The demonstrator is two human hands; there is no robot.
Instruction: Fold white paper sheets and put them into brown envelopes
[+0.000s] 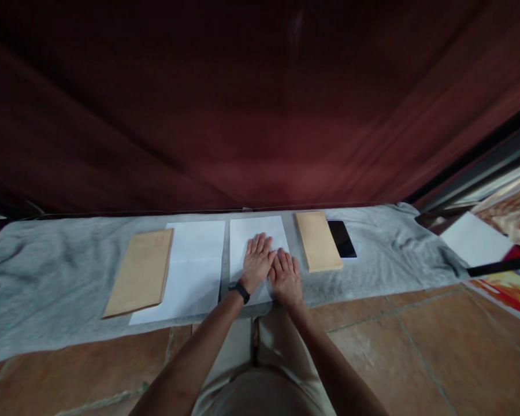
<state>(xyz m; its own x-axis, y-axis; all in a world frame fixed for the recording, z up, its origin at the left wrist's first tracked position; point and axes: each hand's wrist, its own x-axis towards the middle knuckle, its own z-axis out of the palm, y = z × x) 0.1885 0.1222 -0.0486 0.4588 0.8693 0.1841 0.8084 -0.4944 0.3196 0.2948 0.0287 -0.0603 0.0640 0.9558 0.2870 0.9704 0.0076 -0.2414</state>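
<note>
A white sheet of paper (240, 234) lies in front of me on a grey cloth. My left hand (257, 261) rests flat on it with the fingers stretched out, and a dark band circles that wrist. Close beside it, my right hand (285, 277) lies palm down along the sheet's right edge, fingers extended. The two hands touch or nearly touch at the thumbs, and they cover the sheet's lower right part. Neither hand grips anything.
To the left, a brown envelope (141, 271) overlaps more white paper (197, 266). A stack of brown envelopes (318, 241) partly covers a dark phone or tablet (343, 239) on the right. The grey cloth (381, 248) runs along a dark red panel (260, 138). Tiles (372, 341) lie below.
</note>
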